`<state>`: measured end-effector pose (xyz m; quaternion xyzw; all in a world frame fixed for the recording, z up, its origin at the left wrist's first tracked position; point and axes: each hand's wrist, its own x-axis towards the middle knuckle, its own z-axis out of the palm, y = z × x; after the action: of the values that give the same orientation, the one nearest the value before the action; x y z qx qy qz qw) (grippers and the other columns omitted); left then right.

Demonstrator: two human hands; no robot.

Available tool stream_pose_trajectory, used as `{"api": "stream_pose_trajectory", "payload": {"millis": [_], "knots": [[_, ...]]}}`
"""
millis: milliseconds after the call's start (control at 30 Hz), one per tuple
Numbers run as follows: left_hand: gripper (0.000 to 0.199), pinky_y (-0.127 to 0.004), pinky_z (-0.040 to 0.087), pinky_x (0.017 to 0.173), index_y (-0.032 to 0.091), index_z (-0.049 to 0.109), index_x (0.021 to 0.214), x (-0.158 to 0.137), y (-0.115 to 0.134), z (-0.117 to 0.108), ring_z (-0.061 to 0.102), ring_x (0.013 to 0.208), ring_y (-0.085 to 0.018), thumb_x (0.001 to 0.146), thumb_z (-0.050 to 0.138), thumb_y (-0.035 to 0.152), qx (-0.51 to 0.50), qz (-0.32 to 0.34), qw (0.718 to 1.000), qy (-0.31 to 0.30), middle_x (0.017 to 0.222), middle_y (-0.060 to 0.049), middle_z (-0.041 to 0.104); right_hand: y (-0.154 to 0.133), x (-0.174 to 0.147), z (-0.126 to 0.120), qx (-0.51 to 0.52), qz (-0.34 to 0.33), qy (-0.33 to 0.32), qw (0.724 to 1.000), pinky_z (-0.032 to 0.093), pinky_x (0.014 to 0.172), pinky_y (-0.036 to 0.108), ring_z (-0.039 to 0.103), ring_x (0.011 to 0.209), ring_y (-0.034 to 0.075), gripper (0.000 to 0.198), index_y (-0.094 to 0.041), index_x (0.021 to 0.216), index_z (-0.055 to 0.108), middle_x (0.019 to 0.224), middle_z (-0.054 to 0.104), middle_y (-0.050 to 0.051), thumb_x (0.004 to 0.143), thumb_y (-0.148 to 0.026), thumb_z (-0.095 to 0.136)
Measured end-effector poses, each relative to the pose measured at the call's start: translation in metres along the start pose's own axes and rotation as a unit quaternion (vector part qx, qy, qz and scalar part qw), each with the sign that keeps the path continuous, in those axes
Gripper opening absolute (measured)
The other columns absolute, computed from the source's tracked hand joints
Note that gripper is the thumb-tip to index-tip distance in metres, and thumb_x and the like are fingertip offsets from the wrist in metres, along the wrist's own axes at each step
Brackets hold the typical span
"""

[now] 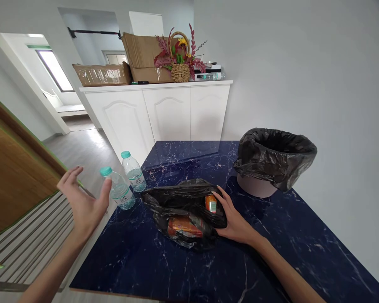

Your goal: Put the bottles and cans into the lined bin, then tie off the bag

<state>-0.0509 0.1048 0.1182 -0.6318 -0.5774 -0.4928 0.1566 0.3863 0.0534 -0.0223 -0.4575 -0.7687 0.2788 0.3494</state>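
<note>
Black plastic bag [162, 210] left of the right grip [235, 219], its edge held by that grip, orange packets [210, 203] inside, blue worktop [135, 261] beneath, left grip [86, 206] spread wide, two teal-capped bottles [123, 194] just beside it, black-lined bin [271, 163] beyond the right grip.

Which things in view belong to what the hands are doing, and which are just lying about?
At or nearest the hands:
black bag, held by the right hand
orange package in its opening
front bottle, beside the open left hand
rear bottle

Lying about, untouched:
lined bin
flower basket
cardboard boxes
</note>
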Motion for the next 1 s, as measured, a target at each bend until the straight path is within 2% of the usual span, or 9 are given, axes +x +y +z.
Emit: {"api": "stream_pose_trajectory", "payload": {"millis": [67,100,233,333,500,633,733,867,1000], "knots": [[0.047,-0.058,0.044,0.118,0.019,0.051,0.133,-0.010,0.026,-0.007,0.052,0.139,-0.035,0.095,0.069,0.040,0.002,0.095,0.994,0.049,0.141,-0.017,0.052,-0.001,0.000,-0.001,0.008,0.007,-0.004,1.000,0.042,0.125,0.055,0.013,0.166,0.038,0.108,-0.046,0.171,0.007,0.181,-0.009,0.003,0.090,-0.048,0.080],[0.032,-0.055,0.049,0.113,0.022,0.056,0.124,-0.016,0.043,-0.008,0.059,0.129,-0.033,0.097,0.067,0.034,-0.025,0.144,0.989,0.017,0.128,-0.013,0.059,-0.001,0.000,-0.002,0.011,0.010,-0.006,1.000,0.042,0.125,0.055,0.013,0.166,0.039,0.111,-0.046,0.171,0.006,0.181,-0.009,0.003,0.089,-0.049,0.081],[0.021,-0.038,0.055,0.106,0.026,0.059,0.127,-0.041,0.108,0.015,0.067,0.120,-0.022,0.109,0.049,0.025,-0.146,0.265,0.881,-0.365,0.125,-0.007,0.070,0.000,0.000,-0.003,0.024,0.019,-0.018,0.999,0.043,0.123,0.054,0.015,0.166,0.039,0.116,-0.046,0.171,0.003,0.181,-0.011,0.004,0.087,-0.050,0.083],[0.029,-0.041,0.051,0.113,0.022,0.058,0.135,-0.055,0.139,0.054,0.066,0.126,-0.024,0.113,0.039,0.024,-0.135,0.300,0.827,-0.457,0.133,-0.009,0.070,0.005,-0.001,-0.004,0.027,0.011,-0.026,0.999,0.040,0.125,0.056,0.014,0.166,0.039,0.120,-0.043,0.172,0.000,0.182,-0.009,0.006,0.086,-0.050,0.083],[0.044,-0.048,0.048,0.115,0.018,0.053,0.145,-0.057,0.152,0.111,0.059,0.137,-0.031,0.103,0.046,0.009,-0.057,0.360,0.805,-0.468,0.147,-0.016,0.062,0.006,0.000,-0.008,0.051,0.003,-0.044,0.998,0.031,0.129,0.055,0.022,0.164,0.036,0.118,-0.039,0.173,-0.001,0.181,0.012,0.008,0.088,-0.037,0.081],[0.064,-0.051,0.041,0.120,0.019,0.050,0.152,-0.048,0.156,0.134,0.047,0.147,-0.034,0.090,0.064,0.005,-0.042,0.424,0.756,-0.497,0.157,-0.016,0.055,0.000,0.001,-0.013,0.094,0.003,-0.064,0.994,0.045,0.121,0.050,0.044,0.154,0.035,0.116,-0.036,0.173,-0.003,0.176,0.030,0.011,0.086,-0.023,0.073],[0.072,-0.049,0.039,0.121,0.018,0.053,0.149,-0.042,0.158,0.142,0.050,0.144,-0.033,0.082,0.077,0.007,-0.056,0.440,0.730,-0.520,0.151,-0.016,0.061,-0.001,0.002,-0.014,0.089,-0.003,-0.062,0.994,0.042,0.122,0.051,0.046,0.152,0.035,0.120,-0.034,0.174,-0.001,0.175,0.032,0.011,0.078,-0.011,0.067],[0.062,-0.043,0.042,0.118,0.022,0.058,0.143,-0.028,0.156,0.133,0.059,0.135,-0.029,0.085,0.080,0.014,-0.081,0.409,0.747,-0.518,0.143,-0.012,0.067,0.002,0.003,-0.014,0.100,-0.014,-0.045,0.994,0.042,0.123,0.051,0.048,0.151,0.033,0.116,-0.034,0.173,0.005,0.174,0.034,0.009,0.076,-0.007,0.062],[0.060,-0.045,0.047,0.110,0.025,0.058,0.146,-0.003,0.145,0.091,0.066,0.126,-0.031,0.092,0.079,0.041,-0.072,0.355,0.796,-0.486,0.139,-0.011,0.069,0.003,0.004,-0.013,0.114,0.005,-0.037,0.993,0.046,0.118,0.051,0.054,0.147,0.032,0.107,-0.033,0.173,0.010,0.166,0.048,0.011,0.080,-0.009,0.059]]}}
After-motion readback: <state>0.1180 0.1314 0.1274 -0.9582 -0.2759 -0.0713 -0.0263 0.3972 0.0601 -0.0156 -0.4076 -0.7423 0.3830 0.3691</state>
